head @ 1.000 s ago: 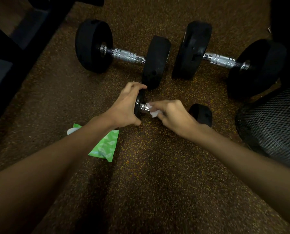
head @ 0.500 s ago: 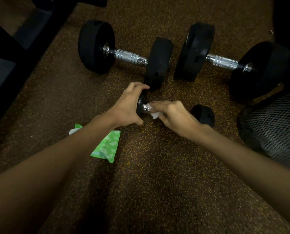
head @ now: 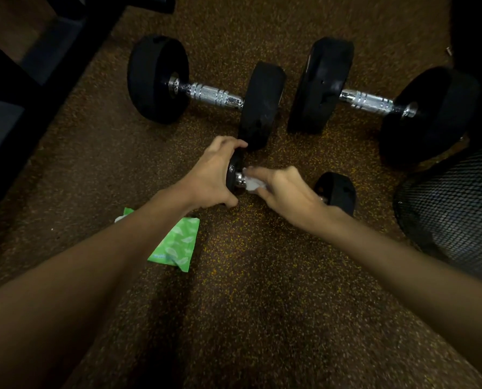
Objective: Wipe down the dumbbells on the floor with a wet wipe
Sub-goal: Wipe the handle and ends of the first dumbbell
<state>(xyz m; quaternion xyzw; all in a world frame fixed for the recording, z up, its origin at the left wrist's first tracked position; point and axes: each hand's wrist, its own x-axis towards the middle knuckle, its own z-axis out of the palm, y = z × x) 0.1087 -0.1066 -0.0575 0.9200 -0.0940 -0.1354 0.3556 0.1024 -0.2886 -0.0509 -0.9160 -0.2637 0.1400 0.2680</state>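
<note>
- Little differs from half a second ago: both hands sit at the same spots on the small dumbbell (head: pixel 336 192), and the wet wipe (head: pixel 252 184) is at the same left end of its chrome handle. The right fingers are now motion-blurred, the index stretched slightly more toward the left head.
- Everything else shifted only a touch in frame, which looks like camera wobble.
- Floor (head: pixel 262 290): dark brown rubber with yellow flecks, in dim light.
- Beyond the grip lies the big left dumbbell (head: pixel 214 94), its near head just past the left fingertips. The big right dumbbell (head: pixel 368 101) is further off to the right. Both lie flat and have black heads and chrome handles.
- Green wipe packet (head: pixel 178 245) on the floor on the near side of the grip, partly under the left forearm.
- Black mesh object (head: pixel 453 214) right of the grip, well apart; dark frame (head: pixel 37 80) far left.
- Left hand (head: pixel 211 178): fingers over the small dumbbell's left head, thumb below, clamped round it.
- Right hand (head: pixel 287 192): fingers curled over the handle, pinching the wipe against the chrome, just beside the left hand. The right head shows past the wrist.
</note>
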